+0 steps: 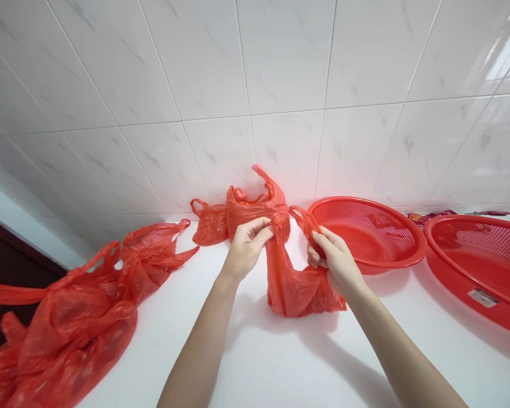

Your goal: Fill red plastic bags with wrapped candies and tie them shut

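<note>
A thin red plastic bag is held up by its two handles, just over or on the white tabletop. My left hand pinches the left handle between thumb and fingers. Around the right handle, my right hand is closed. The bag's mouth sags between the two handles, and its contents, if any, are hidden by the red plastic. Right behind my left hand stands a fuller red plastic bag with one handle sticking up. A smaller red bag sits beside it to the left.
Several red plastic bags lie bunched along the left side. At the right are a red mesh basket and a larger red basket with a label. Dark red packets lie behind them. A tiled wall bounds the white table.
</note>
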The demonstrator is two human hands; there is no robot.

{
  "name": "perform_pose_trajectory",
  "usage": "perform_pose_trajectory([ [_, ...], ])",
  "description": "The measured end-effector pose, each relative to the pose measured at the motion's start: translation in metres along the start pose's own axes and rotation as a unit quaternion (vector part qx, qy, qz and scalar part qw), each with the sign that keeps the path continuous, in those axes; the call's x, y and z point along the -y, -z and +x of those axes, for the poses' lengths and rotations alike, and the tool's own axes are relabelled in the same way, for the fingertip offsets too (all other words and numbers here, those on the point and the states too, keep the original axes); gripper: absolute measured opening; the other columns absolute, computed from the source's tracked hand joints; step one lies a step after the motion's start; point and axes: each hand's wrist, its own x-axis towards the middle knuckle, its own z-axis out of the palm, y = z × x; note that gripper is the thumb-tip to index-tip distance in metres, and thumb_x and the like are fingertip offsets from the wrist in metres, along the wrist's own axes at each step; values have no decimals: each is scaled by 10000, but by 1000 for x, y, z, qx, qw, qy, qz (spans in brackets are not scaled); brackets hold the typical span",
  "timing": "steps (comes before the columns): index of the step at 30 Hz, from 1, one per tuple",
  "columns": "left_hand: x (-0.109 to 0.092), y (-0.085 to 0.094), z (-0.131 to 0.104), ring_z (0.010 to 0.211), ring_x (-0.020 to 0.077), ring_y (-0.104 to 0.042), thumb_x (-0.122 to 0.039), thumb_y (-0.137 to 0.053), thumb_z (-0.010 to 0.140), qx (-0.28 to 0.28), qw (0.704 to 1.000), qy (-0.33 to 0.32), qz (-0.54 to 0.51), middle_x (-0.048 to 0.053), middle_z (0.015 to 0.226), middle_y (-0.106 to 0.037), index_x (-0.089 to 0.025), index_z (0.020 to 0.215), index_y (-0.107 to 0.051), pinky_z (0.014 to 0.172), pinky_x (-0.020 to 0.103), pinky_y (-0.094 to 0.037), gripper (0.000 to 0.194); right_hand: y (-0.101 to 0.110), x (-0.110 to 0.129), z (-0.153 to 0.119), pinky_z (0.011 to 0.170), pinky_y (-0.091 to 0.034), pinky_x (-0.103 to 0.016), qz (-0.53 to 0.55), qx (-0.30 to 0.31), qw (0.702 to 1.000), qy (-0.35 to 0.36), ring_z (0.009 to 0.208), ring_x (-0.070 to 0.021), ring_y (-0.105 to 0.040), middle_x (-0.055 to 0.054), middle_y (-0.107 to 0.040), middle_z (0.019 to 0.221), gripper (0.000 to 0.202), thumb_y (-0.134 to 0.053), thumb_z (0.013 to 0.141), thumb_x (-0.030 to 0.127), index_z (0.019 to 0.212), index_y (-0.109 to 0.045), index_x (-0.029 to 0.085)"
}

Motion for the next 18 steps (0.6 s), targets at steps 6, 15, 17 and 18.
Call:
perform_pose_trajectory([
  [6, -8, -6, -9, 775, 177, -629, -280, -616, 850, -22, 999, -26, 38, 8, 745, -691, -181, 752, -725, 754, 270, -486, 177, -10, 1, -11, 446, -225, -213, -78, 9, 996, 31, 471, -91, -256, 93, -352, 515, 285, -625, 892, 429, 747, -470, 238],
  [15, -6, -11, -15, 840, 174, -678, -342, -676, 894, 9, 998, -40, 57, 38, 884, -737, -171, 918, -744, 780, 262, -541, 186, -14, -1, -15, 450, -219, -229, -210, 75, 972, 74, 480, -92, -251, 97, -330, 557, 101, -547, 876, 293, 936, -581, 219],
  [17, -8, -11, -18, 852, 172, -687, -336, -685, 896, 24, 996, -54, 66, 43, 927, -742, -175, 954, -745, 787, 262, -552, 181, -12, -2, -14, 455, -208, -231, -235, 84, 965, 82, 487, -92, -239, 99, -313, 555, 119, -527, 872, 258, 960, -593, 210],
  [18, -9, -11, -18, 845, 169, -690, -334, -682, 901, 40, 995, -61, 67, 44, 942, -742, -179, 966, -745, 777, 262, -558, 179, -12, -1, -14, 461, -213, -232, -243, 88, 962, 87, 496, -93, -247, 97, -315, 562, 125, -521, 869, 242, 962, -597, 205],
])
